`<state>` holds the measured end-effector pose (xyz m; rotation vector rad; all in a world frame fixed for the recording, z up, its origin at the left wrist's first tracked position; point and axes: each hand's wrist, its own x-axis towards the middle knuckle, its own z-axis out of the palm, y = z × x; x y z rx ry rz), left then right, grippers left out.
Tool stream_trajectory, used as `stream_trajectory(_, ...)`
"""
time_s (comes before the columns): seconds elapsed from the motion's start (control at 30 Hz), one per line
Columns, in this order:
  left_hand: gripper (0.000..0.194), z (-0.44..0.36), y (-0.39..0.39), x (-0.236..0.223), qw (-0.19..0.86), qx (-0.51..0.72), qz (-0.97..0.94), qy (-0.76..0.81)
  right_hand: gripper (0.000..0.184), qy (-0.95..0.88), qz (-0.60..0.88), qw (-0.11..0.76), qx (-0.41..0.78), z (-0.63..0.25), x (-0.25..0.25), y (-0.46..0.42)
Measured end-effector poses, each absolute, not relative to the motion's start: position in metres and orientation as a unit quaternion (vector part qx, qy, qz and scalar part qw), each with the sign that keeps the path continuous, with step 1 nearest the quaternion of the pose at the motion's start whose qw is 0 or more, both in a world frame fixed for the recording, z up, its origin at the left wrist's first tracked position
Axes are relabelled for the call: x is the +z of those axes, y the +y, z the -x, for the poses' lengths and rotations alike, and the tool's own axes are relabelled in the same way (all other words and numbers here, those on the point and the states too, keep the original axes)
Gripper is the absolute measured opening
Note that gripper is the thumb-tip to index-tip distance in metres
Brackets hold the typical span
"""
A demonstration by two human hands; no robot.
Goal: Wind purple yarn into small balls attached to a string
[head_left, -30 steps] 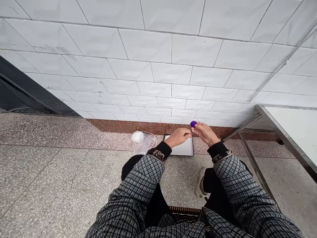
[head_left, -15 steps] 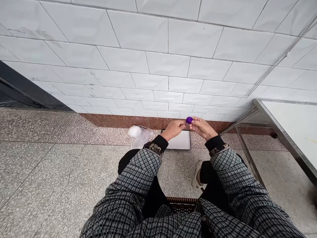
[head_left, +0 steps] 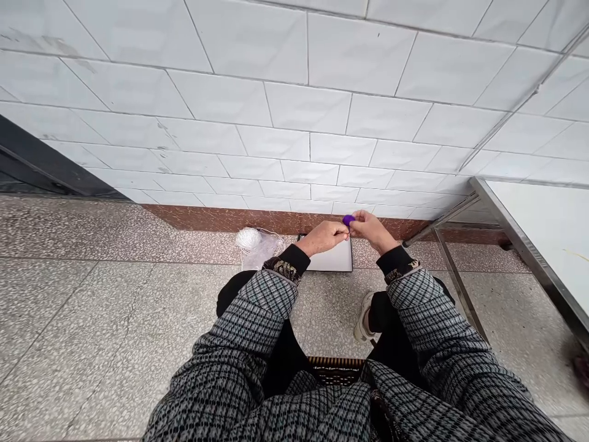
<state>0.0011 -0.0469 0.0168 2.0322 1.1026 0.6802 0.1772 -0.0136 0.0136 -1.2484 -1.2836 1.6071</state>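
Observation:
A small, round purple piece (head_left: 348,220), too small to make out its kind, is held up in front of the wall. The fingers of my right hand (head_left: 372,229) are closed on it from the right. My left hand (head_left: 324,236) is closed in a pinch just below and left of it, its fingertips close to those of the right hand. What the left fingers hold is too small to name. Beneath both hands lies a shallow white tray (head_left: 330,261) with a dark rim, partly covered by the left hand.
A ball of white yarn (head_left: 247,239) and a clear plastic bag (head_left: 263,248) lie on the speckled floor (head_left: 151,313) left of the tray. On the right stands a metal-framed table (head_left: 534,239). A white tiled wall (head_left: 285,110) rises ahead.
My hands have come closer together at the purple piece, the right fingers now bent over it. The whole view has shifted slightly.

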Motion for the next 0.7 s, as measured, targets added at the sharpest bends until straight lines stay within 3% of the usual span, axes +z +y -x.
stream_trajectory(0.1, 0.018, 0.003, -0.045, 0.019, 0.330, 0.291, -0.773, 0.457, 0.025, -0.582, 0.480, 0.211, 0.622, -0.178, 0.016, -0.020)
stream_trajectory(0.17, 0.017, 0.006, -0.042, 0.020, 0.320, 0.308, -0.753, 0.487, 0.025, -0.573, 0.424, 0.184, 0.676, -0.180, 0.022, -0.024)
stream_trajectory(0.33, 0.019, 0.005, -0.042, 0.018, 0.334, 0.302, -0.718, 0.531, 0.030, -0.437, 0.352, 0.370, 0.741, -0.185, 0.031, -0.021)
stream_trajectory(0.43, 0.017, 0.000, -0.047, 0.020, 0.382, 0.268, -0.760, 0.453, 0.028, -0.415, 0.396, 0.416, 0.705, -0.186, 0.025, -0.015)
stream_trajectory(0.57, 0.018, 0.000, -0.049, 0.025, 0.392, 0.295, -0.758, 0.430, 0.027, -0.524, 0.478, 0.292, 0.641, -0.184, 0.017, -0.017)
stream_trajectory(0.63, 0.018, 0.005, -0.046, 0.024, 0.383, 0.315, -0.731, 0.469, 0.026, -0.578, 0.442, 0.212, 0.653, -0.183, 0.019, -0.022)
stream_trajectory(0.7, 0.018, 0.008, -0.042, 0.022, 0.372, 0.314, -0.718, 0.498, 0.025, -0.579, 0.382, 0.200, 0.692, -0.183, 0.024, -0.026)
